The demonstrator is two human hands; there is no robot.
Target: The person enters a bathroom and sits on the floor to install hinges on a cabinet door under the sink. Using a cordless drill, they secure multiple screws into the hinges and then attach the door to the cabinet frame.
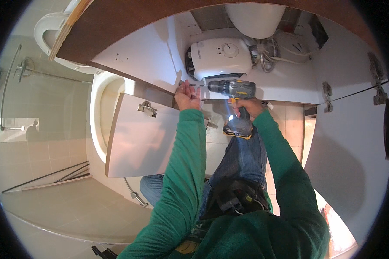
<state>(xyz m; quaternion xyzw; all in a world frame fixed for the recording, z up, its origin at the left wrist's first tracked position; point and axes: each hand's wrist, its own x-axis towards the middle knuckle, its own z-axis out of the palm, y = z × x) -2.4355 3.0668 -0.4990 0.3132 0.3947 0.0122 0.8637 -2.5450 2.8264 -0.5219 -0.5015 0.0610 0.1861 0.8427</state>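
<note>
My right hand (247, 106) grips the handle of a black and yellow cordless drill (237, 89), whose work light is on. The drill lies roughly level and its bit points left. At the bit's tip, my left hand (188, 96) has its fingers closed against the front edge of the cabinet's left side panel (153, 64). What those fingers hold, if anything, is too small to make out. Below that hand and left of my forearm is a loose-looking white cabinet door (142, 134), tilted, with a metal hinge (148, 109) near its upper edge.
Inside the cabinet sit a white water heater (220, 56), a white basin (257, 19) and coiled hoses (268, 56). An open door (345, 155) with metal hinges stands at right. A white tub-like fixture (100, 112) and a sprayer hose (135, 195) are at left. Dark rods (69, 175) lean farther left.
</note>
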